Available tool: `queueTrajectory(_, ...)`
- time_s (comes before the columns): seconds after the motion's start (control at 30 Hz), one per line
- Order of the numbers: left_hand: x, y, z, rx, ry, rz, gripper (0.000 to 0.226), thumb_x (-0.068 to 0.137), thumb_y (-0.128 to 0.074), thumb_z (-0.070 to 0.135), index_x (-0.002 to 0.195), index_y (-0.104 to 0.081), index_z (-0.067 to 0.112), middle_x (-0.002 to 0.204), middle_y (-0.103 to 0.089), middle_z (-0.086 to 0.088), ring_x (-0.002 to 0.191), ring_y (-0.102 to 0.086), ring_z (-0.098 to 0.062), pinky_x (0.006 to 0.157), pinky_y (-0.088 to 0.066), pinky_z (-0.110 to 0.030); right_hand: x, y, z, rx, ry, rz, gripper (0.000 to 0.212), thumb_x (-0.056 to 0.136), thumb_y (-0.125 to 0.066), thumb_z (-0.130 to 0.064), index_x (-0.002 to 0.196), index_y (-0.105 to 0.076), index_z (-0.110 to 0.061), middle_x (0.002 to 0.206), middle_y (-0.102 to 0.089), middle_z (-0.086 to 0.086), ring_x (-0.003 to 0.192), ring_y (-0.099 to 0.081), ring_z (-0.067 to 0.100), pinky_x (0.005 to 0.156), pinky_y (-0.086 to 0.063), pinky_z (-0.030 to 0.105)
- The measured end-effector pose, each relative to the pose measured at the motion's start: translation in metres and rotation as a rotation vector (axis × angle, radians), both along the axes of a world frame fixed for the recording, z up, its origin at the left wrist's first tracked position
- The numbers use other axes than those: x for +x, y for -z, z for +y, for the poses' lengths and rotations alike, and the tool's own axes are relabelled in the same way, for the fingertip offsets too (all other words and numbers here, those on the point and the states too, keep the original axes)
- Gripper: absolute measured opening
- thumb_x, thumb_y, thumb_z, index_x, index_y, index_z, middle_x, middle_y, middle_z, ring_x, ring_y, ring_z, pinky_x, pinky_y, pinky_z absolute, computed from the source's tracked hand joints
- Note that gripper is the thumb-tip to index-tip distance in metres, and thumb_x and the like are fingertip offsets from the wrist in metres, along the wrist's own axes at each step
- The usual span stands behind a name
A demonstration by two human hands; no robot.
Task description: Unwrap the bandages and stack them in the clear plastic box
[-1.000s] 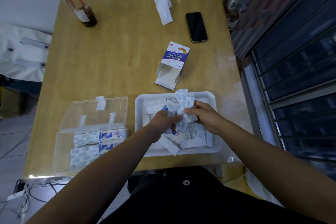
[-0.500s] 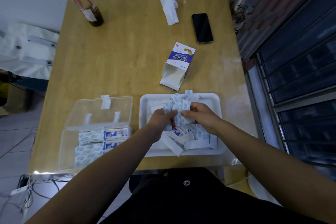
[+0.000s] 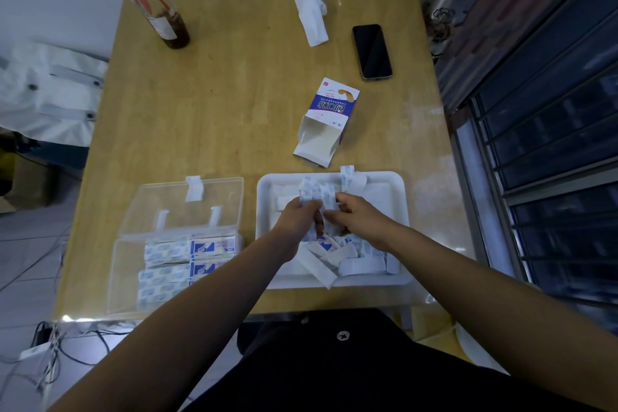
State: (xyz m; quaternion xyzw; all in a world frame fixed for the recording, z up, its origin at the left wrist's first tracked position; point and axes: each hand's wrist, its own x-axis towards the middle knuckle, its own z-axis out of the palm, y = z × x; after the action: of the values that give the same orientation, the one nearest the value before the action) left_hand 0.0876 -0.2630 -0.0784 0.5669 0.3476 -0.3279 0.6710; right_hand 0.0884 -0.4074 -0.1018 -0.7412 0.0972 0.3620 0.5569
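A bunch of wrapped bandages [image 3: 317,192], white with blue print, stands upright between my two hands above the white tray [image 3: 399,184]. My left hand [image 3: 296,216] grips the bunch from the left and my right hand [image 3: 356,216] grips it from the right. More loose bandages [image 3: 347,252] lie in the tray under my hands. The clear plastic box [image 3: 127,264] sits to the left with its lid [image 3: 187,204] folded back. Stacks of bandages [image 3: 177,261] lie inside the box.
An opened blue and white bandage carton [image 3: 326,120] lies behind the tray. Farther back are a black phone [image 3: 372,51], a crumpled white tissue [image 3: 311,17] and a plastic cup [image 3: 157,7] with a red straw and dark drink. The table edge runs close to my body.
Both hands have lifted the bunch of bandages slightly and squared it upright over the tray. The tray and box have not moved.
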Motion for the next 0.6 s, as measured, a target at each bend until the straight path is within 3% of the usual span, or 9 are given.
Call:
queueTrajectory(0.07,0.003,-0.008,0.000,-0.046,-0.152,0.104,0.024,0.097,-0.040,0.012,0.075,-0.048,0.009,0.055,-0.043,-0.006,0.055,-0.041,-0.016,0.055,-0.038,-0.026,0.002,0.001,-0.002,-0.031,0.065,-0.039,0.025,0.095,-0.057,-0.018,0.114,-0.059,-0.001,0.099,-0.066,0.013,0.090,-0.063,0.025,0.078,-0.053,0.037)
queueTrajectory(0.13,0.006,-0.002,0.005,-0.008,-0.223,0.128,0.027,0.100,-0.034,0.015,0.076,-0.046,0.008,0.059,-0.038,-0.005,0.056,-0.034,-0.015,0.056,-0.031,-0.025,0.003,0.001,-0.004,-0.050,0.173,-0.042,0.029,0.093,-0.057,-0.019,0.109,-0.056,0.006,0.091,-0.059,0.014,0.084,-0.057,0.025,0.073,-0.047,0.037)
queueTrajectory(0.23,0.004,0.008,0.010,-0.060,-0.273,0.118,0.032,0.102,-0.035,0.026,0.101,-0.055,0.001,0.083,-0.059,-0.015,0.075,-0.057,-0.026,0.076,-0.048,-0.037,0.004,-0.005,0.002,-0.008,0.202,-0.031,0.016,0.094,-0.055,-0.017,0.100,-0.060,-0.003,0.090,-0.060,0.011,0.084,-0.058,0.022,0.074,-0.048,0.037)
queueTrajectory(0.33,0.005,0.007,0.009,-0.240,-0.267,0.107,0.053,0.100,-0.033,0.042,0.130,-0.052,0.003,0.125,-0.060,-0.018,0.118,-0.057,-0.034,0.103,-0.043,-0.047,0.002,-0.011,0.014,-0.009,0.027,-0.051,0.008,0.094,-0.055,-0.017,0.097,-0.058,-0.010,0.092,-0.061,0.014,0.084,-0.060,0.022,0.072,-0.051,0.035)
queueTrajectory(0.4,0.006,0.002,0.005,-0.327,-0.226,0.070,0.055,0.099,-0.032,0.048,0.124,-0.057,0.006,0.122,-0.063,-0.017,0.113,-0.060,-0.029,0.093,-0.048,-0.044,0.001,-0.012,0.021,-0.065,-0.069,-0.090,0.011,0.095,-0.055,-0.019,0.099,-0.052,-0.010,0.096,-0.061,0.014,0.087,-0.061,0.023,0.077,-0.053,0.038)
queueTrajectory(0.47,0.005,0.004,0.000,-0.304,-0.212,0.027,0.040,0.101,-0.037,0.039,0.111,-0.062,0.009,0.107,-0.068,-0.013,0.093,-0.066,-0.020,0.073,-0.053,-0.035,0.000,-0.014,0.024,-0.104,-0.098,-0.120,0.016,0.095,-0.056,-0.021,0.104,-0.047,-0.013,0.101,-0.061,0.012,0.092,-0.062,0.025,0.081,-0.054,0.040)
queueTrajectory(0.6,0.002,0.008,-0.001,-0.159,-0.196,-0.060,0.029,0.103,-0.038,0.018,0.115,-0.061,0.006,0.094,-0.069,-0.009,0.084,-0.067,-0.019,0.069,-0.055,-0.033,-0.001,-0.018,0.027,-0.087,-0.042,-0.124,0.035,0.095,-0.059,-0.025,0.120,-0.041,-0.008,0.107,-0.059,0.009,0.095,-0.063,0.022,0.078,-0.055,0.032)
